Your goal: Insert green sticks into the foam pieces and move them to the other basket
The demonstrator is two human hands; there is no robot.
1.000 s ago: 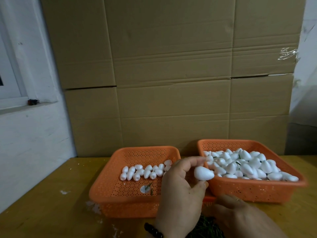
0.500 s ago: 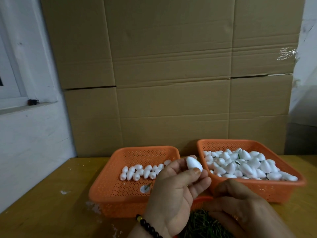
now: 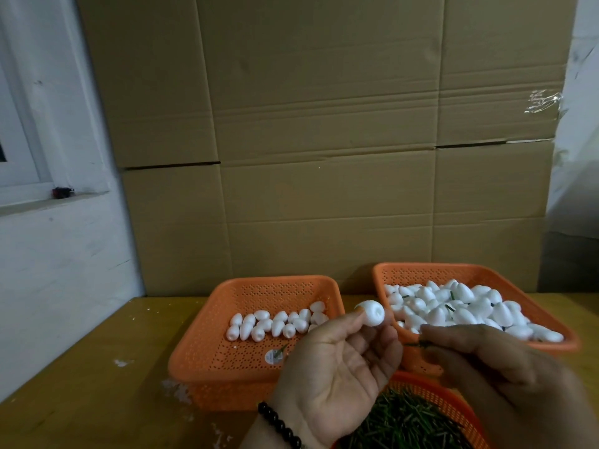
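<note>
Cardboard-backed counter (image 3: 97, 345). Just right of left basket (image 3: 207, 322): left hand (image 3: 337, 367) pinching foam piece (image 3: 371, 313) base-outward for insertion; right hand (image 3: 486, 367) fingers (image 3: 434, 335) gripping green stick (image 3: 416, 344), aimed at it.

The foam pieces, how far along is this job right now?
Done: some foam pieces with green stems lie in the right basket. In hand: the left hand holds a foam piece; the right hand pinches a green stick, not yet inserted. Left: one row in the left basket.
</note>
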